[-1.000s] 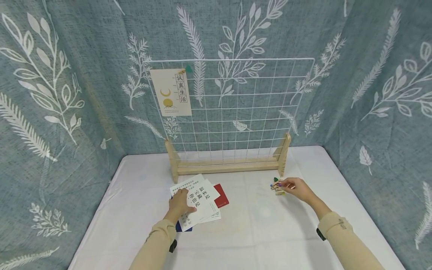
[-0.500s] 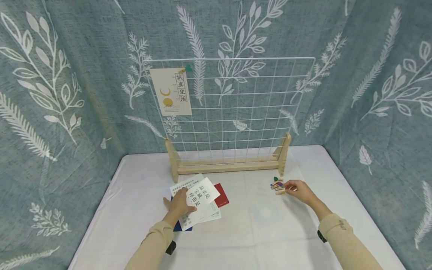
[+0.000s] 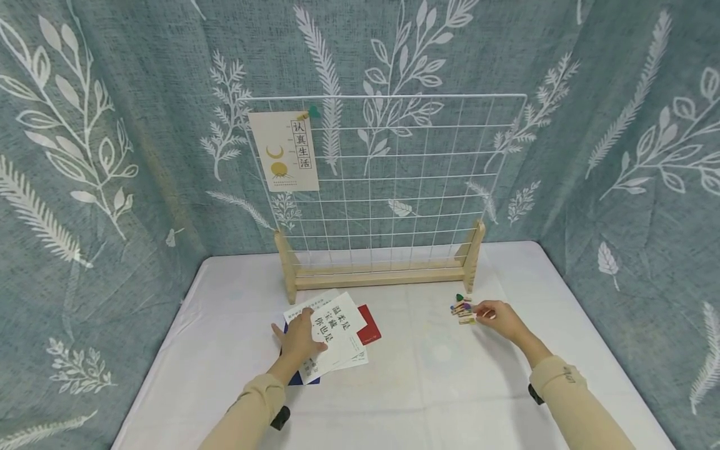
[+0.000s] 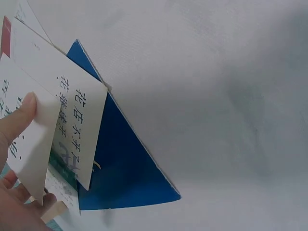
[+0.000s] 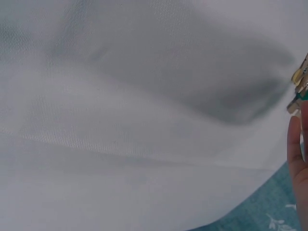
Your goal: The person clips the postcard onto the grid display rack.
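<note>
A person's left hand (image 3: 300,334) rests on a fanned stack of cards (image 3: 337,340) at the middle of a white table (image 3: 439,387). In the left wrist view the thumb (image 4: 19,115) pinches the top white card (image 4: 33,144) by its edge, lifting it off a second printed card (image 4: 72,125) and a blue card (image 4: 125,168). A red card (image 3: 371,325) peeks out at two o'clock from the hand.

The right hand (image 3: 497,319) reaches a small heap of wooden clips (image 3: 462,309) with coloured tips, which lies at nine o'clock from its fingertips, touching or nearly so (the right hand is plainly the nearer). Its fingers look loosely curled; whether they pinch a clip cannot be told. The right wrist view shows only a finger edge and a sliver of the clips (image 5: 301,89); individual clips blur together.

At twelve o'clock stands a white wire grid (image 3: 394,181) on a wooden base (image 3: 379,278), one card (image 3: 284,153) clipped at its upper left.
</note>
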The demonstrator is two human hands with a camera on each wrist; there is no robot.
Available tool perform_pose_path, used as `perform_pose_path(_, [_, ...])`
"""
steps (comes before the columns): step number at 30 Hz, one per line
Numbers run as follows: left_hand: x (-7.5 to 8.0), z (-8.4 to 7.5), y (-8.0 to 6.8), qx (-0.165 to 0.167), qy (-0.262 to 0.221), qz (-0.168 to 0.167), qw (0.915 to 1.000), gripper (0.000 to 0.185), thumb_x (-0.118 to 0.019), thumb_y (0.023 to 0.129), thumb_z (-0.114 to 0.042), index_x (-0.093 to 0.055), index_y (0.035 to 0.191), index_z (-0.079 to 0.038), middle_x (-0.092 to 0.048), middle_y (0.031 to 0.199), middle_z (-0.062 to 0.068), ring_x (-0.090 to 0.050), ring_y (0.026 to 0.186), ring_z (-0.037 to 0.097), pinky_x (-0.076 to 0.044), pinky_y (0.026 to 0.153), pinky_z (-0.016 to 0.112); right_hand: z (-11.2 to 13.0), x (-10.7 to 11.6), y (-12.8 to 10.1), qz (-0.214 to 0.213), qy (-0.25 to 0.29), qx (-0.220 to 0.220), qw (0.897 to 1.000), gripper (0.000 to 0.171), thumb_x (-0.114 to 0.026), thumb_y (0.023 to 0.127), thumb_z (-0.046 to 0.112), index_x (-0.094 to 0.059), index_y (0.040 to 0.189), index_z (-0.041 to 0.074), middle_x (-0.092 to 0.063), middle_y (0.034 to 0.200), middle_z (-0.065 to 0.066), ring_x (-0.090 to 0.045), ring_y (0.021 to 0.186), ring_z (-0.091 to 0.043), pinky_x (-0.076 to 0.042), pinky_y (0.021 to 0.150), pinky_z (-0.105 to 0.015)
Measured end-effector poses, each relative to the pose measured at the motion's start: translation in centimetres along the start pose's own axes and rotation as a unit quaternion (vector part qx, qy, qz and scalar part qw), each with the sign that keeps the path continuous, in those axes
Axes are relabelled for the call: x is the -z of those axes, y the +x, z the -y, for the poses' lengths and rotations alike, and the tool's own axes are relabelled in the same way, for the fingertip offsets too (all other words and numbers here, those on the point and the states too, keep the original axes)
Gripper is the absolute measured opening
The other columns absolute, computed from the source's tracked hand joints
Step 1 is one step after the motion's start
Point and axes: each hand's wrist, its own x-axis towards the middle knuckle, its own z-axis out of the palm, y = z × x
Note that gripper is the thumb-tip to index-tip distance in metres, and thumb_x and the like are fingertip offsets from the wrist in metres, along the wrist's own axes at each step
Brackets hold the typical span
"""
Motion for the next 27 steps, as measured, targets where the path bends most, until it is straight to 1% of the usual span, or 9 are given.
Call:
perform_pose_path(1, [0.0, 0.0, -0.1, -0.002, 0.002, -0.003, 1.0000, 0.084, -0.087, 0.063, -0.016, -0.042, 0.131, 0.002, -0.060, 0.114, 0.023, -0.053, 0.113, 0.045, -0.011, 0.105, 0.075, 0.0, 0.0, 0.0, 0.001, 0.000, -0.001, 1.000, 0.015, -0.063, 0.083, -0.004, -0.064, 0.097, -0.010, -0.067, 0.089, -0.020, -0.061, 0.078, -0.022, -0.051, 0.069, -0.023])
perform_pose_path(3, [0.0, 0.1, -0.2, -0.011, 0.002, -0.011, 0.9999, 0.081, -0.086, 0.064, -0.015, -0.043, 0.130, 0.002, -0.061, 0.112, 0.023, -0.056, 0.107, 0.043, -0.028, 0.102, 0.068, 0.0, -0.1, -0.1, 0.001, 0.001, -0.004, 1.000, 0.015, -0.063, 0.083, -0.004, -0.064, 0.096, -0.011, -0.067, 0.089, -0.021, -0.061, 0.078, -0.024, -0.051, 0.069, -0.024])
perform_pose_path(5, [0.1, 0.1, -0.3, -0.021, -0.004, -0.015, 0.9997, 0.077, -0.084, 0.065, -0.012, -0.044, 0.129, 0.003, -0.061, 0.111, 0.023, -0.058, 0.098, 0.040, -0.044, 0.092, 0.058, -0.1, -0.1, -0.2, -0.001, -0.001, -0.007, 1.000, 0.014, -0.062, 0.083, -0.004, -0.064, 0.096, -0.011, -0.067, 0.089, -0.021, -0.061, 0.079, -0.025, -0.051, 0.069, -0.024])
perform_pose_path(7, [0.2, 0.1, -0.4, -0.030, -0.011, -0.014, 0.9994, 0.073, -0.082, 0.067, -0.009, -0.045, 0.128, 0.004, -0.061, 0.108, 0.022, -0.058, 0.090, 0.036, -0.051, 0.078, 0.048, -0.1, -0.1, -0.3, -0.002, -0.004, -0.011, 1.000, 0.014, -0.062, 0.084, -0.004, -0.064, 0.096, -0.011, -0.067, 0.088, -0.021, -0.061, 0.079, -0.025, -0.051, 0.069, -0.025])
perform_pose_path(8, [0.3, 0.1, -0.4, -0.034, -0.014, -0.012, 0.9993, 0.072, -0.082, 0.067, -0.008, -0.045, 0.128, 0.004, -0.061, 0.107, 0.022, -0.058, 0.088, 0.034, -0.052, 0.073, 0.045, -0.2, -0.2, -0.3, -0.004, -0.006, -0.012, 1.000, 0.014, -0.062, 0.084, -0.004, -0.064, 0.096, -0.011, -0.067, 0.088, -0.021, -0.061, 0.079, -0.025, -0.051, 0.068, -0.025])
perform_pose_path(10, [0.5, 0.1, -0.5, -0.036, -0.016, -0.004, 0.9992, 0.070, -0.081, 0.068, -0.007, -0.046, 0.128, 0.005, -0.060, 0.108, 0.021, -0.057, 0.089, 0.033, -0.052, 0.072, 0.044, -0.2, -0.3, -0.3, -0.009, -0.008, -0.014, 1.000, 0.013, -0.062, 0.083, -0.005, -0.065, 0.095, -0.010, -0.067, 0.087, -0.020, -0.061, 0.078, -0.024, -0.051, 0.068, -0.025])
perform_pose_path(15, [0.8, 0.1, -0.5, -0.038, -0.023, 0.022, 0.9988, 0.069, -0.078, 0.069, -0.003, -0.046, 0.129, 0.010, -0.060, 0.105, 0.022, -0.060, 0.089, 0.032, -0.052, 0.080, 0.045, -0.3, -0.6, -0.5, -0.025, -0.013, -0.017, 0.999, 0.013, -0.062, 0.083, -0.005, -0.065, 0.095, -0.010, -0.067, 0.085, -0.018, -0.060, 0.076, -0.021, -0.050, 0.066, -0.024])
perform_pose_path(22, [1.2, 0.0, -0.8, -0.066, -0.075, 0.079, 0.9919, 0.062, -0.065, 0.081, 0.002, -0.035, 0.133, 0.016, -0.053, 0.118, 0.030, -0.058, 0.100, 0.038, -0.049, 0.093, 0.048, -0.4, -0.7, -0.8, -0.044, -0.026, -0.017, 0.999, 0.013, -0.062, 0.081, -0.007, -0.065, 0.093, -0.010, -0.067, 0.084, -0.020, -0.060, 0.073, -0.023, -0.050, 0.065, -0.028])
perform_pose_path(27, [1.7, 0.0, -1.3, -0.057, -0.123, 0.105, 0.9851, 0.056, -0.056, 0.086, 0.001, -0.032, 0.134, 0.016, -0.054, 0.119, 0.031, -0.058, 0.106, 0.041, -0.046, 0.096, 0.051, -0.6, -1.0, -0.5, -0.045, -0.032, -0.005, 0.998, 0.012, -0.062, 0.081, -0.007, -0.065, 0.093, -0.010, -0.067, 0.085, -0.020, -0.060, 0.073, -0.022, -0.051, 0.066, -0.027])
